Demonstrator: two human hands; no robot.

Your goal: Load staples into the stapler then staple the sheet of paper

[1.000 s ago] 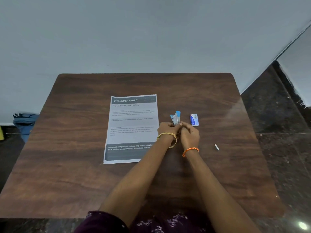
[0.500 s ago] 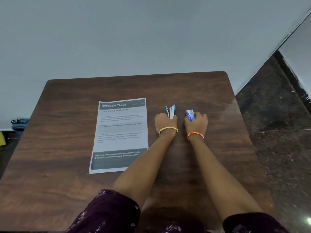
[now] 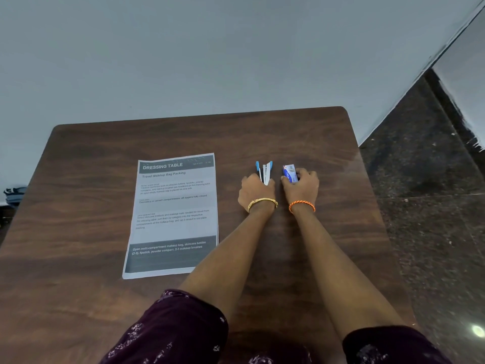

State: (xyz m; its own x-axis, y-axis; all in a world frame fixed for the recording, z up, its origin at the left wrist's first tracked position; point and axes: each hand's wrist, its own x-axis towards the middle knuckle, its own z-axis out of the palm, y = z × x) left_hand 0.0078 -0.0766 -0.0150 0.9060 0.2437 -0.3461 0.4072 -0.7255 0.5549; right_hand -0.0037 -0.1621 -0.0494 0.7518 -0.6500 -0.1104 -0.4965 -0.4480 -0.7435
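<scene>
A small blue and white stapler stands swung apart, its arms spread in a V, and my left hand grips its near end. Just to its right, my right hand closes around a small blue box of staples on the brown wooden table. A printed sheet of paper headed "DRESSING TABLE" lies flat on the table to the left of both hands. My fingers hide the lower part of the stapler and of the box.
The table's far edge meets a pale wall. Dark stone floor lies beyond the right edge. A blue bundle sits on the floor at the far left.
My right hand left the stapler, moved right and closed on the staple box. The stapler is now spread apart in my left hand. The view has shifted.
</scene>
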